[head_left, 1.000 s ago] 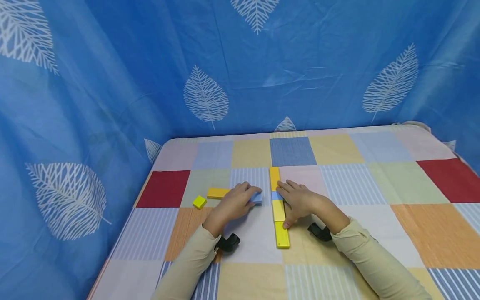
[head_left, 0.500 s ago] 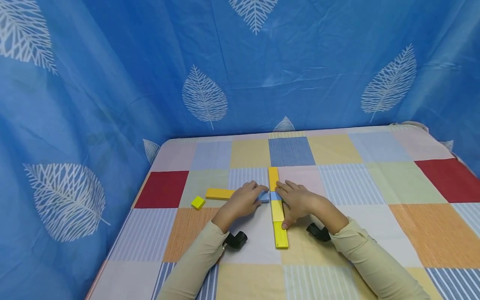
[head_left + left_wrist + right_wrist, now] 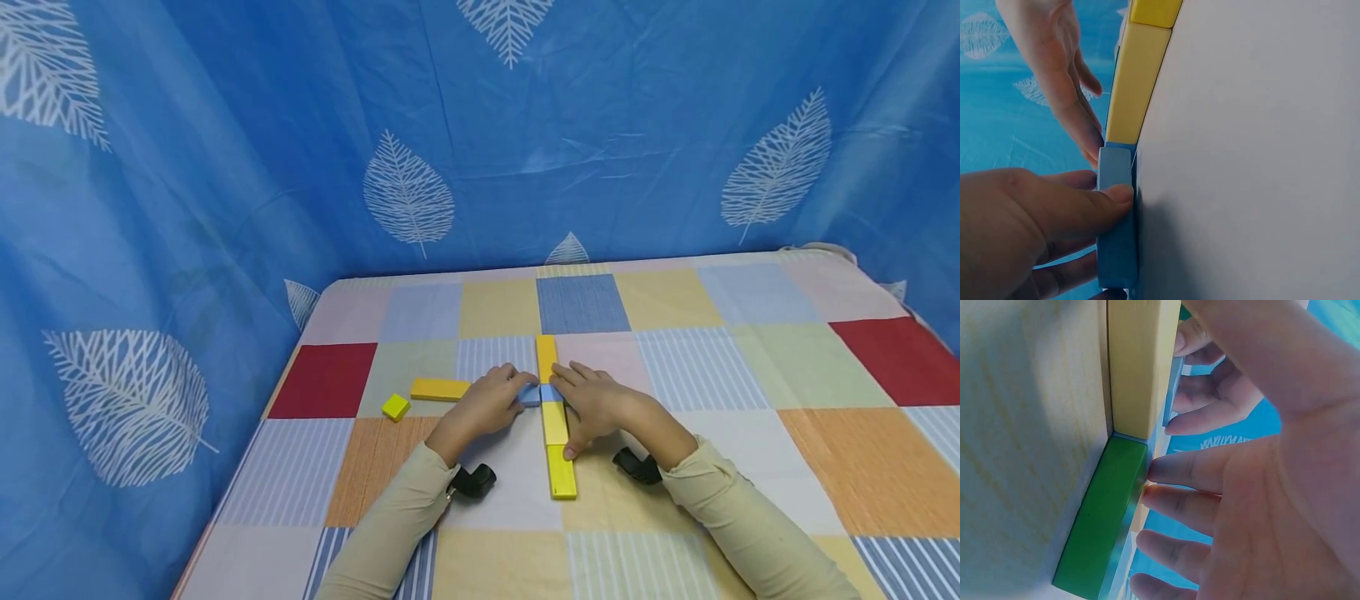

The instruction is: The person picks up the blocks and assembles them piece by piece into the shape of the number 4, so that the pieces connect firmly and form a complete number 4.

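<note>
My left hand (image 3: 487, 403) pinches a blue block (image 3: 1116, 250), its thumb lying on the block's near face in the left wrist view. That block's end meets a line of flat blocks: an orange block (image 3: 547, 354), another blue block (image 3: 551, 392), a pale yellow block (image 3: 555, 423) and a bright yellow block (image 3: 561, 473). Over the right side of the line lies my right hand (image 3: 603, 404), fingers extended, thumb beside the yellow blocks. Its fingertips touch the blocks near a green block (image 3: 1100, 519), which the hand hides in the head view.
Left of the left hand lie another orange block (image 3: 437, 389), partly covered by that hand, and a small yellow square block (image 3: 396, 407). A patchwork cloth (image 3: 495, 558) covers the table. Blue curtains (image 3: 600, 125) with white leaves hang behind and at the left.
My left hand has slid the blue block rightward against the line of blocks, then held it there. The right hand has stayed in place.
</note>
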A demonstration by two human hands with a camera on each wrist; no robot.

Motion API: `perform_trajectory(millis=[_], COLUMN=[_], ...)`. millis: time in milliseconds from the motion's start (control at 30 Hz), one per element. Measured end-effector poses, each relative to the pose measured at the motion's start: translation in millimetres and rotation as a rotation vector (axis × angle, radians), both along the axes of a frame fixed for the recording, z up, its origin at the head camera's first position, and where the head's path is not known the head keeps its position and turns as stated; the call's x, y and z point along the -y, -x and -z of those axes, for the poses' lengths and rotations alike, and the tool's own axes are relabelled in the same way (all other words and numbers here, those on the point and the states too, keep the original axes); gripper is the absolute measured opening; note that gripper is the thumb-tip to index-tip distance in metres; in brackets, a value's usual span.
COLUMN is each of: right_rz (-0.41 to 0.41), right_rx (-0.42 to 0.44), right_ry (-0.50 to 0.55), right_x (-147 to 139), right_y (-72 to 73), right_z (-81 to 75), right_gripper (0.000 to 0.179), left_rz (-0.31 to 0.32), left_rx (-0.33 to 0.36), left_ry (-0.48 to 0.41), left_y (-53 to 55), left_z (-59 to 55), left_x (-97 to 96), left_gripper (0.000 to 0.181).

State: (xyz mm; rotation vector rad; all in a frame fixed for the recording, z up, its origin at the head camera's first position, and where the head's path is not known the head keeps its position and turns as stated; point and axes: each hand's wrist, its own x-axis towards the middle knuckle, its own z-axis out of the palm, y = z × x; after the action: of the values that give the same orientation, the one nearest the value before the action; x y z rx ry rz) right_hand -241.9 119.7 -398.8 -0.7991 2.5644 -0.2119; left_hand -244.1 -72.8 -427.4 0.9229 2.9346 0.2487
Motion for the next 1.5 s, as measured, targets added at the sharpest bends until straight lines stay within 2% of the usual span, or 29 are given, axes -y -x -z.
perform_trajectory(millis=[467,733,1167,1400,1500], right_rz=[-0.001,-0.006,-0.015,-0.014,-0.015], right_rx=[-0.003,0.004,0.000,-0.002,0.001], right_ry=[-0.011,-0.002,0.012,0.005,0.008], right_x=[-1,-2,-1,-1,0], right_y=[0.5,-0.2,-0.6,-0.1,0.1], right_z=[3.1,0.8,0.0,-0.2,-0.5], right_gripper=[0.115,0.113,0.113,0.113,0.113], left_rz=[-0.008,-0.027,-0.024,-0.021,-0.041], left_rx=[-0.014,0.008,0.004,0.011,0.018], left_ry=[0.018,0.019,0.010,0.010,0.012], left_y=[-2.1,-2.6,-1.8,-0.4,-0.7], left_z=[1.1,-1.3,-0.3,-2.2,-5.1], left_x=[-3.9,-5.7,-4.3,0.1,4.5], left_gripper=[0.039,0.039,0.039,0.046,0.050])
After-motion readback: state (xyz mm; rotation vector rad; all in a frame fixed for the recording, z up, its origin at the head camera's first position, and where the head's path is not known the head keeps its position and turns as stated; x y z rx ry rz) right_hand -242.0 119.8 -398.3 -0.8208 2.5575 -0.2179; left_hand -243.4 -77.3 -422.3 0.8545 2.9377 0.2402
